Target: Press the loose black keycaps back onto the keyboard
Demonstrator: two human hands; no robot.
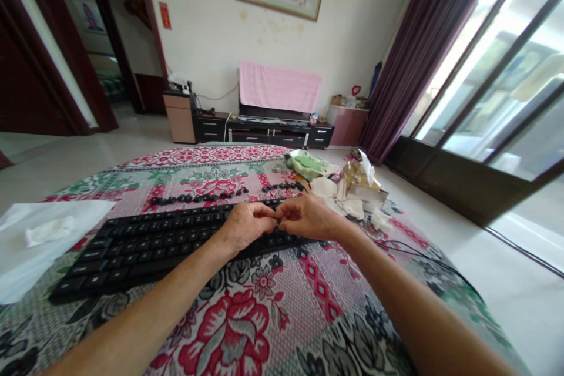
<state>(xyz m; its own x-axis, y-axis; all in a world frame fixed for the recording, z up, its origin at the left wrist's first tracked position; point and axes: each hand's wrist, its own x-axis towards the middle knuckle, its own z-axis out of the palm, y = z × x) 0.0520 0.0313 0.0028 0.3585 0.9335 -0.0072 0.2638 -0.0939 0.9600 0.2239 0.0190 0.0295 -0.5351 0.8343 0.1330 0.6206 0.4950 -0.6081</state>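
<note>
A black keyboard [145, 247] lies on a table covered by a floral cloth [247, 329]. My left hand [244, 226] and my right hand [308, 217] meet over the keyboard's right end, fingertips pinched together on something small and dark that I cannot make out. Both hands rest on the keys there. Beyond the keyboard, a row of loose black keycaps [198, 197] runs across the cloth, with a shorter row [282, 187] to its right.
A white sheet with a crumpled tissue [44, 232] lies at the left. Crumpled paper and wrappers [356, 188] and a green bag [308, 164] sit at the far right. A black cable [409, 252] trails off the right edge. Beyond stand a TV cabinet and glass doors.
</note>
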